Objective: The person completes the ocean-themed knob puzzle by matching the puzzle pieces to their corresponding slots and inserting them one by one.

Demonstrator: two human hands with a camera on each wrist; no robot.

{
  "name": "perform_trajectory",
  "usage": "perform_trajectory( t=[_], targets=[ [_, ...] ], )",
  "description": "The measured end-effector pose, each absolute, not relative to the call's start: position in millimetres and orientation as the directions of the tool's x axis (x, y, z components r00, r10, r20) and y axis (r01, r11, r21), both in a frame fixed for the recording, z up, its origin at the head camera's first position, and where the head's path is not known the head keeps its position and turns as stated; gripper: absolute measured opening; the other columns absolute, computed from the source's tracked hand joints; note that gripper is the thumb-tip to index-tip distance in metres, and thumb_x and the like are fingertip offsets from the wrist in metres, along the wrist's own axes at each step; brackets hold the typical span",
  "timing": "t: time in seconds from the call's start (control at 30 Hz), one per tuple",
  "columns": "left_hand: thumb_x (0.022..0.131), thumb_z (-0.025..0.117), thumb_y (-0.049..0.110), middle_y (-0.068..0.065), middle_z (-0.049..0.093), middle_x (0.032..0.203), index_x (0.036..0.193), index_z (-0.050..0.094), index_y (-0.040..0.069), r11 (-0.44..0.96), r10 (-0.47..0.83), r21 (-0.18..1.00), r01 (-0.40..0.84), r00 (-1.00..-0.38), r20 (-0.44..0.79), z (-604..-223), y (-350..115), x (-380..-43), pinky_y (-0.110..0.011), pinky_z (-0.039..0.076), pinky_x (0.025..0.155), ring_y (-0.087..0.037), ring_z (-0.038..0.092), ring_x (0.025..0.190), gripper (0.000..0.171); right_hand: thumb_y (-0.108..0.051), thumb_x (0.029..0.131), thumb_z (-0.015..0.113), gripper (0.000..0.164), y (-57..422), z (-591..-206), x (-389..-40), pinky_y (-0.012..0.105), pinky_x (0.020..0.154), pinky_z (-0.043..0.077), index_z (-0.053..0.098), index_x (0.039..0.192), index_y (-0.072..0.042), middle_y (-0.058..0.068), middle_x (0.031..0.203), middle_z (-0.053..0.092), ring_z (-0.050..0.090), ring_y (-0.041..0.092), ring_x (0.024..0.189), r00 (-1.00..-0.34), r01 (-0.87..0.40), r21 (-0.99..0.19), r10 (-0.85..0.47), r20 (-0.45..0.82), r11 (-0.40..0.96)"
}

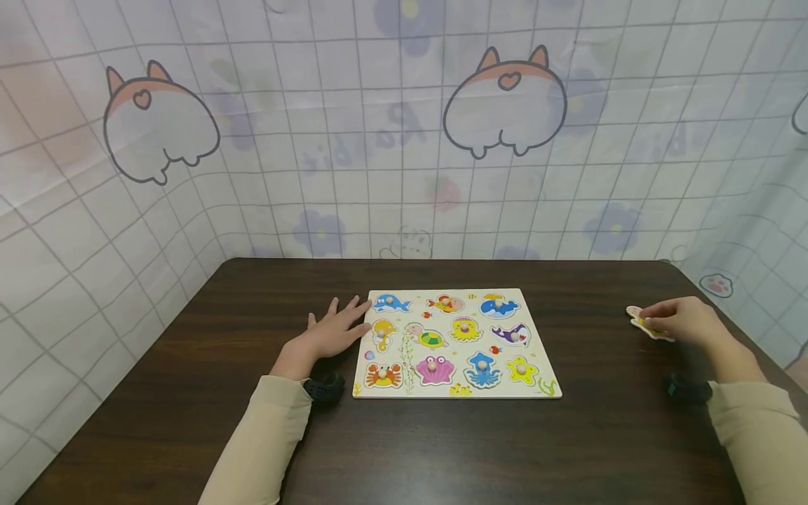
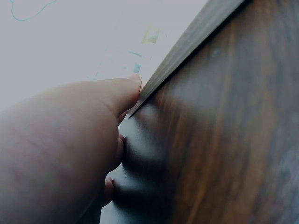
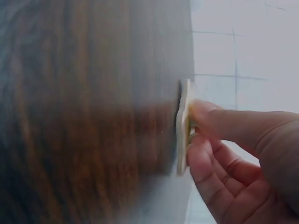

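A wooden knob puzzle board (image 1: 549, 389) printed with sea animals lies on the dark table. Most of its pieces carry a small round knob; the turtle (image 1: 431, 339) shows none. My left hand (image 1: 325, 335) has its fingers spread at the board's left edge, the thumb touching that edge in the left wrist view. Far to the right, my right hand (image 1: 691, 324) pinches a flat, pale-edged puzzle piece (image 1: 636, 315) between thumb and fingers. In the right wrist view the piece (image 3: 183, 126) appears edge-on, close to the table surface; its picture is mostly hidden.
The dark brown wooden table (image 1: 442, 449) extends around the board on all sides. Behind and beside it hangs a white grid-patterned cloth (image 1: 353, 126) with cartoon prints. Dark bands with devices (image 1: 325, 388) are worn on both wrists.
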State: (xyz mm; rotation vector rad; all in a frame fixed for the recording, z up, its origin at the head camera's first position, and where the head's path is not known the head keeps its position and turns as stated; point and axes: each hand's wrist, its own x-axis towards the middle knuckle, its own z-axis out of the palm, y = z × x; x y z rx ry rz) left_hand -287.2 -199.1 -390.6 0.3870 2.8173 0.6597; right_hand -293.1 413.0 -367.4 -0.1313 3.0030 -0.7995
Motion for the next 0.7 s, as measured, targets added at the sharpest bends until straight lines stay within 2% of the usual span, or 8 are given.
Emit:
perform_trajectory(
  t=[0.1,0.27,0.43,0.7],
  targets=[
    [0.110,0.046,0.044,-0.012,0.009,0.171,0.166,0.022,0.022,0.860,0.309,0.466,0.207,-0.938,-0.154,-390,-199,-287,-0.077,-0.011,0.110,-0.045,-0.008,0.154,0.065,-0.022,0.103,0.064,0.038,412,-365,-291,0.045,0.070,0.052,0.068,0.118,0.013,0.033,0.108,0.069,0.062,0.036,0.087,-0.996,-0.084,-0.496,-0.084,0.021,0.864],
    [0.110,0.045,0.045,-0.011,0.008,0.171,0.166,0.021,0.022,0.862,0.305,0.463,0.206,-0.941,-0.149,-390,-200,-287,-0.077,-0.011,0.110,-0.044,-0.009,0.154,0.065,-0.021,0.105,0.061,0.040,404,-355,-293,0.036,0.064,0.051,0.066,0.123,0.014,0.030,0.106,0.070,0.063,0.023,0.079,-0.991,-0.135,-0.511,-0.119,0.063,0.849],
    [0.110,0.044,0.046,-0.012,0.009,0.171,0.166,0.022,0.022,0.863,0.309,0.457,0.214,-0.940,-0.144,-392,-200,-288,-0.078,-0.010,0.109,-0.046,-0.008,0.153,0.065,-0.021,0.106,0.060,0.039,392,-343,-289,0.035,0.063,0.051,0.065,0.124,0.013,0.033,0.109,0.069,0.064,0.022,0.079,-0.987,-0.163,-0.485,-0.135,0.092,0.859],
    [0.110,0.045,0.045,-0.012,0.010,0.171,0.166,0.022,0.022,0.865,0.305,0.455,0.210,-0.941,-0.146,-392,-200,-289,-0.077,-0.010,0.110,-0.045,-0.007,0.154,0.065,-0.020,0.104,0.064,0.035,359,-325,-284,0.033,0.060,0.051,0.070,0.120,0.010,0.027,0.105,0.073,0.065,0.021,0.076,-0.971,-0.234,-0.475,-0.181,0.155,0.848]
  ],
)
